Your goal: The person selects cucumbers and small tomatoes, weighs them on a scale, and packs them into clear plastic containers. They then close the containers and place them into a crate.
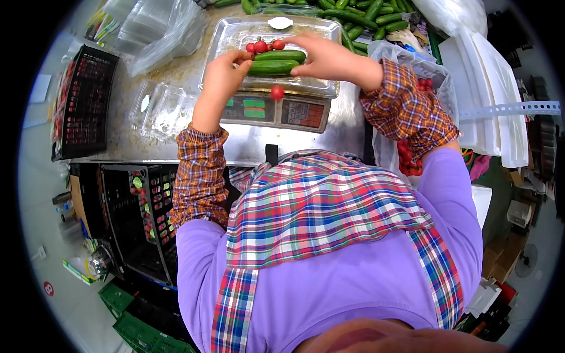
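Note:
Two green cucumbers [273, 67] lie side by side over a clear plastic tray [219, 44] on a weighing scale [268, 112]. My left hand [226, 73] has its fingers curled and its thumb and fingertips at the cucumbers' left ends. Around their right ends my right hand [326, 57] is spread, its thumb touching the lower cucumber and its fingertips by the tomatoes. Several small red tomatoes [260, 47] sit in a row just beyond the cucumbers. One more tomato [276, 92] is at the tray's near edge, above the scale's display.
Many cucumbers [359, 17] are heaped at the back. Clear plastic containers [170, 112] and a bag of them [159, 35] stand left, near a black crate [85, 100]. On the right, a plastic-lined container [406, 56] holds tomatoes, beside white foam sheets [482, 88].

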{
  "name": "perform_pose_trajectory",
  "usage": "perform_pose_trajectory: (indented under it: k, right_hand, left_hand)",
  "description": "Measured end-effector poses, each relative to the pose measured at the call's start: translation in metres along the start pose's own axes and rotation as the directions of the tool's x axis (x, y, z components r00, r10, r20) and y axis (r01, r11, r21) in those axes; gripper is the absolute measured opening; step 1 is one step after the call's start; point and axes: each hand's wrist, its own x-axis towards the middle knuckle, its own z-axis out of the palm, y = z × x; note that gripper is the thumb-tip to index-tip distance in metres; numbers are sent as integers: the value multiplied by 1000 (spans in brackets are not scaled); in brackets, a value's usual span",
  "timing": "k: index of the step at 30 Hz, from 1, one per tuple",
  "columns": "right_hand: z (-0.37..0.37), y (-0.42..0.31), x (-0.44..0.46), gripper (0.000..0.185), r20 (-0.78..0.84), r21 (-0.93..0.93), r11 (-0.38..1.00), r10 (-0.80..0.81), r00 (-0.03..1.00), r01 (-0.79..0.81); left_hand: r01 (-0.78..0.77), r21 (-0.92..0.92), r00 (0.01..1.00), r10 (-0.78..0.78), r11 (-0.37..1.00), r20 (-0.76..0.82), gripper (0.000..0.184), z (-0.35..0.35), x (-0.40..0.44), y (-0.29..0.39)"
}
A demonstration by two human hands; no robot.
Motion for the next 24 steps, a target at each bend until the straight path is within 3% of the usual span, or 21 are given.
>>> perform_pose_trajectory:
  k: [2,3,4,5,6,9,10,11,12,13,15,16,18,20,21,24]
  right_hand:
    - [-13,12,-13,56,-160,-72,997,-25,987,13]
    - [-24,16,-24,52,-157,-67,997,15,987,-26]
    - [-40,20,-44,49,-168,-61,994,82,982,-93]
    - [-56,17,-58,46,-115,47,963,268,957,-264]
    - [-65,22,-74,44,-148,26,965,261,954,-260]
    - [-76,47,-128,37,-208,114,947,318,925,-300]
    - [-82,45,-146,34,-191,150,911,407,893,-383]
    - [-83,48,-166,31,-204,199,885,458,865,-421]
    - [-84,52,-182,29,-159,378,803,547,822,-461]
    - [-83,57,-197,28,-125,435,703,666,735,-563]
    - [-80,51,-210,28,-150,463,678,694,704,-571]
    - [-81,54,-219,29,-153,454,663,717,680,-595]
    - [-78,65,-233,31,-166,153,719,695,699,-678]
    - [-66,90,-259,35,-157,-122,751,631,760,-649]
    - [-60,83,-260,37,-69,-139,745,650,757,-652]
    - [-27,79,-282,41,116,-186,787,612,782,-588]
  left_hand:
    - [-44,-81,998,48,996,49,18,5,-6,5]
    - [-63,-122,995,72,990,72,19,8,-9,8]
    - [-172,-94,985,174,981,19,18,10,-14,19]
    - [-266,-65,964,265,962,-22,18,14,-18,21]
    - [-349,-36,936,347,936,-61,18,18,-25,22]
    - [-60,-109,994,50,992,-93,26,25,-82,3]
    - [41,-106,992,-53,994,-111,29,34,-108,-10]
    - [-25,-36,995,21,999,-100,33,52,-138,-29]
    - [-90,34,993,92,995,-74,37,66,-166,-46]
    - [-68,15,998,68,998,-11,41,71,-181,-47]
    - [-14,-13,995,15,1000,95,50,79,-191,-35]
    - [27,-21,993,-25,999,113,47,76,-183,-23]
    - [-215,-53,975,218,975,43,37,83,-163,-14]
    - [-331,-5,932,328,944,154,29,95,-150,-14]
    - [-392,15,900,381,920,211,25,98,-147,-13]
    - [-306,72,866,247,949,435,17,94,-139,-5]
